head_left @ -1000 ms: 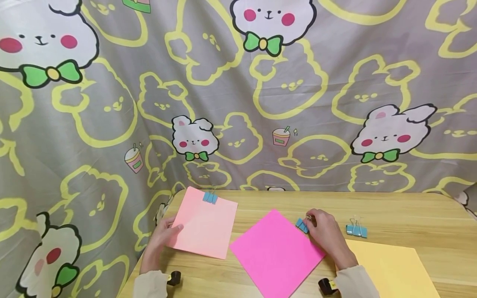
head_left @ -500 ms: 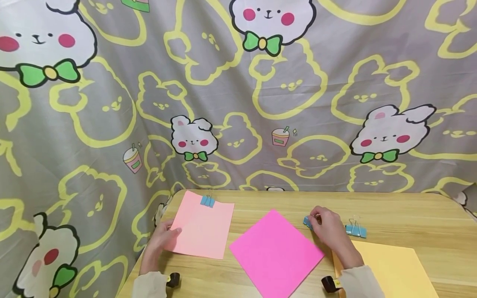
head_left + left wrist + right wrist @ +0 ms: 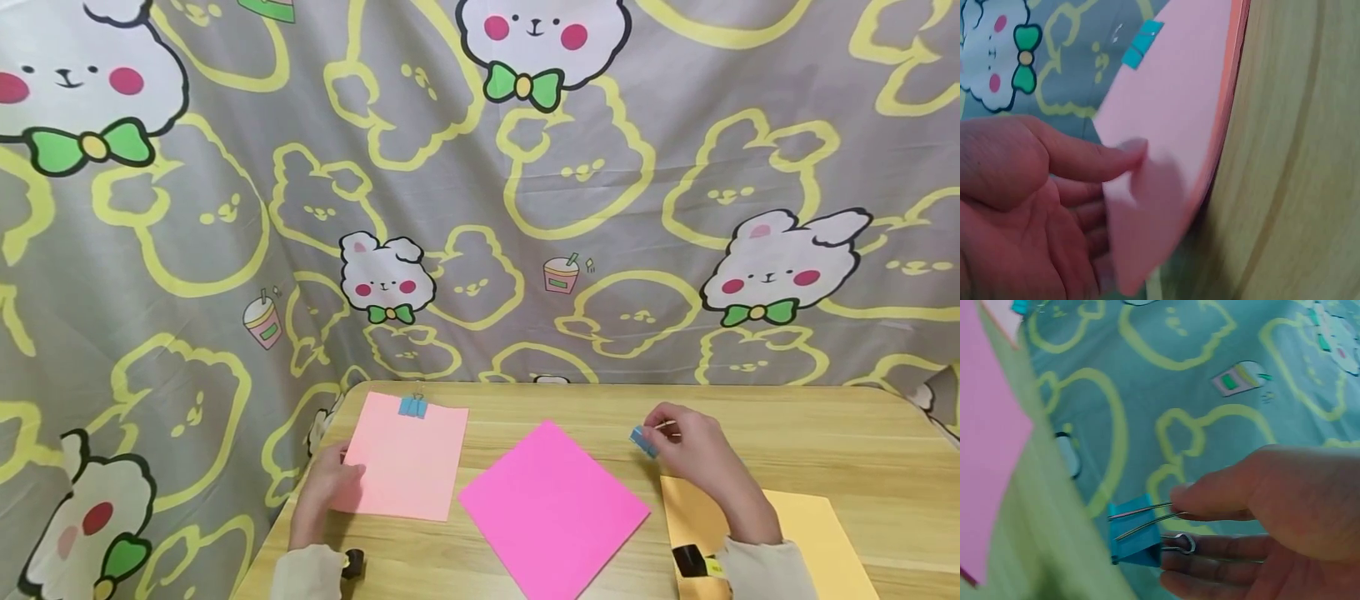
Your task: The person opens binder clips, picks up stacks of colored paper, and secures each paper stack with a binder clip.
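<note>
My left hand [image 3: 327, 483] grips the left edge of a pale pink paper stack [image 3: 408, 467], thumb on top and fingers underneath. In the left wrist view, the stack [image 3: 1172, 112] bends slightly. A blue binder clip [image 3: 412, 407] sits on its top edge. My right hand [image 3: 697, 446] holds another blue binder clip [image 3: 643, 440] by its wire handles, above the table. In the right wrist view, my thumb presses one handle of this clip [image 3: 1135, 531] and my fingers lie along the other; its wide side faces away from the hand.
A magenta paper square [image 3: 555, 508] lies turned cornerwise in the middle of the wooden table [image 3: 525, 404]. Yellow paper [image 3: 817, 533] lies at the right, partly under my right forearm. A patterned curtain [image 3: 465, 192] hangs behind and to the left.
My right hand has moved right and away from the magenta paper with the binder clip, now covering the clip that lay on the table. The pink stack has lowered slightly in my left hand.
</note>
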`<action>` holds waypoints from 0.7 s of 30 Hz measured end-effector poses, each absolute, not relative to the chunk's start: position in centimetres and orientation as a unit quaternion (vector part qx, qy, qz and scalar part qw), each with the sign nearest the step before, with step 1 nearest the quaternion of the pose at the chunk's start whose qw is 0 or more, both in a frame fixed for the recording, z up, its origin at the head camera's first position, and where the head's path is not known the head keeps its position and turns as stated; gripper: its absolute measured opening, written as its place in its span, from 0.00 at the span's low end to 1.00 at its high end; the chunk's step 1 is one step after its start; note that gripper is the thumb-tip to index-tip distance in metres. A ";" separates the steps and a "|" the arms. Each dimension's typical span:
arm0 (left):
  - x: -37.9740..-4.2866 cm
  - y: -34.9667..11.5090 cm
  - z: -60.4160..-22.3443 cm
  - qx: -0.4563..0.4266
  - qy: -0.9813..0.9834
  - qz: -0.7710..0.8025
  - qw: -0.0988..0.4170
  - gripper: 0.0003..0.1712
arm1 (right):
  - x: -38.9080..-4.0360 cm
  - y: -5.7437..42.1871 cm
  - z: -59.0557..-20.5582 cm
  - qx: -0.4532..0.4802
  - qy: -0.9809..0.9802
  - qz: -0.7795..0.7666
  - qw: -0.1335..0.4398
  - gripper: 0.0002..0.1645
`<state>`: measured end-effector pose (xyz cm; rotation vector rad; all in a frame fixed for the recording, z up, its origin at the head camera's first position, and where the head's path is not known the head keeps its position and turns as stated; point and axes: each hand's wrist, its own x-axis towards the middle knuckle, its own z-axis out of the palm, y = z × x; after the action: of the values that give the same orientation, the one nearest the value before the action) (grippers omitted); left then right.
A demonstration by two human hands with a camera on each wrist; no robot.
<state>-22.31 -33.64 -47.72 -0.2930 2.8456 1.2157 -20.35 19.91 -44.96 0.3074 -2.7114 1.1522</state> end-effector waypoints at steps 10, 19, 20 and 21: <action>-22.8 -32.8 -48.1 -0.075 0.954 0.291 0.013 0.32 | -20.0 21.4 -44.0 0.109 -0.916 0.383 0.059 0.04; -23.2 -32.2 -47.8 -0.087 0.970 0.226 0.018 0.27 | -19.7 22.3 -43.7 0.106 -0.920 0.372 0.064 0.08; -23.3 -32.1 -47.7 -0.091 0.970 0.223 0.021 0.26 | -19.6 22.4 -43.6 0.105 -0.922 0.368 0.067 0.09; -23.3 -32.0 -47.7 -0.094 0.970 0.221 0.025 0.24 | -19.5 22.6 -43.5 0.105 -0.922 0.365 0.068 0.09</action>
<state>-23.29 -32.00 -47.65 -0.2895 3.0014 0.6844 -19.55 22.57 -43.52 0.3174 -2.7790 1.1001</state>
